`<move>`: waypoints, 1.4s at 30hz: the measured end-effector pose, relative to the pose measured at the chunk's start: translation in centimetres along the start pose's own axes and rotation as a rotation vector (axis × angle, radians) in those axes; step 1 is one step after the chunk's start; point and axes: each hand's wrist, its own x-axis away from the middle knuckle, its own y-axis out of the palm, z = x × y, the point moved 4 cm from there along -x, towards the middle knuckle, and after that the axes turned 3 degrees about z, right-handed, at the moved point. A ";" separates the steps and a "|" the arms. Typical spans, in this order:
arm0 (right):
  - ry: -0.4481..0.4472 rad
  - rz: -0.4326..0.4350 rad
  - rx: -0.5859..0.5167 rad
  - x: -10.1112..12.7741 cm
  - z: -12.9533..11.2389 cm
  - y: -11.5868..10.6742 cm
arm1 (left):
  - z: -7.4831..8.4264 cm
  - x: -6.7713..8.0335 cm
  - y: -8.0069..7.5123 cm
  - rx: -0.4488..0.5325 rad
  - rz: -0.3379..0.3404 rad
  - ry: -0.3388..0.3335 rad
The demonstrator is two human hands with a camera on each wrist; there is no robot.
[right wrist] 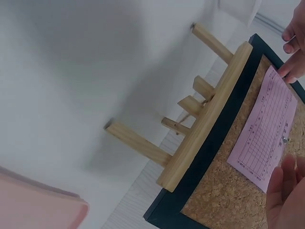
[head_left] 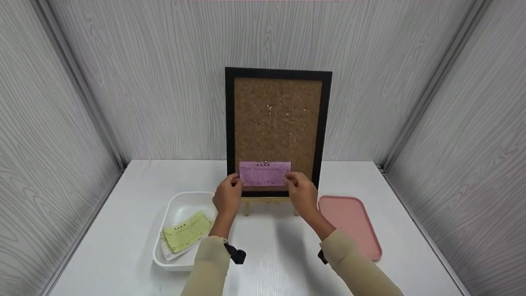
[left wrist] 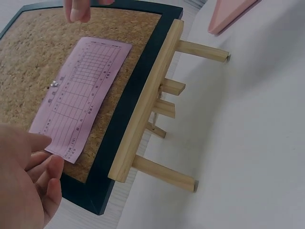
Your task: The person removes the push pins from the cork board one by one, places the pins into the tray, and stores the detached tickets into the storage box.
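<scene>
A black-framed cork board (head_left: 277, 119) stands on a small wooden easel (head_left: 269, 201) at the back of the white table. A pink printed slip (head_left: 264, 173) lies flat on the lower cork, with a pin (head_left: 265, 163) at its top middle. My left hand (head_left: 227, 197) touches the slip's left end with relaxed fingers (left wrist: 45, 164). My right hand (head_left: 302, 193) is at the slip's right end, and its fingertips (left wrist: 78, 9) rest on the cork just beyond the paper. In the right wrist view the slip (right wrist: 267, 129), pin (right wrist: 284, 140) and right hand (right wrist: 286, 191) show.
A white bin (head_left: 185, 205) sits left of the easel, with a yellow-green slip (head_left: 187, 231) lying over a white paper inside. A flat pink tray (head_left: 349, 222) lies to the right. Grey panelled walls close in the table on three sides.
</scene>
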 end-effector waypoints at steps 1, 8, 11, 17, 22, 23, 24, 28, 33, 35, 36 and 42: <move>-0.007 0.001 0.007 -0.2 -0.2 0.3 | 0.0 0.0 0.0 -0.003 0.004 -0.001; -0.042 0.020 0.046 -1.7 -0.9 2.4 | -0.1 -0.4 0.5 -0.005 0.023 -0.003; -0.047 0.031 0.055 -2.2 -1.1 3.2 | 0.0 -0.5 0.6 0.011 0.027 -0.008; -0.031 0.058 0.064 -2.9 -1.3 4.5 | 0.2 -0.8 0.7 0.034 0.029 -0.019; -0.032 0.054 0.078 -3.2 -1.7 5.6 | -0.1 -1.1 0.6 0.028 0.043 -0.038; -0.031 0.054 0.078 -3.2 -1.8 5.8 | -0.2 -1.2 0.6 0.029 0.044 -0.042; -0.030 0.056 0.080 -3.2 -1.8 5.9 | -0.2 -1.2 0.6 0.029 0.044 -0.046; -0.017 0.073 0.079 -3.3 -2.0 6.4 | -0.3 -1.2 0.5 0.033 0.040 -0.054; -0.034 0.099 0.088 -3.4 -2.3 6.8 | -0.3 -1.2 0.5 0.035 0.036 -0.055; -0.038 0.113 0.096 -3.4 -2.4 6.8 | -0.2 -1.2 0.5 0.037 0.035 -0.055; -0.039 0.120 0.102 -3.5 -2.5 6.9 | -0.2 -1.2 0.5 0.037 0.033 -0.053; -0.030 0.148 0.148 -3.4 -2.5 7.1 | 0.0 -1.3 0.5 0.032 0.021 -0.057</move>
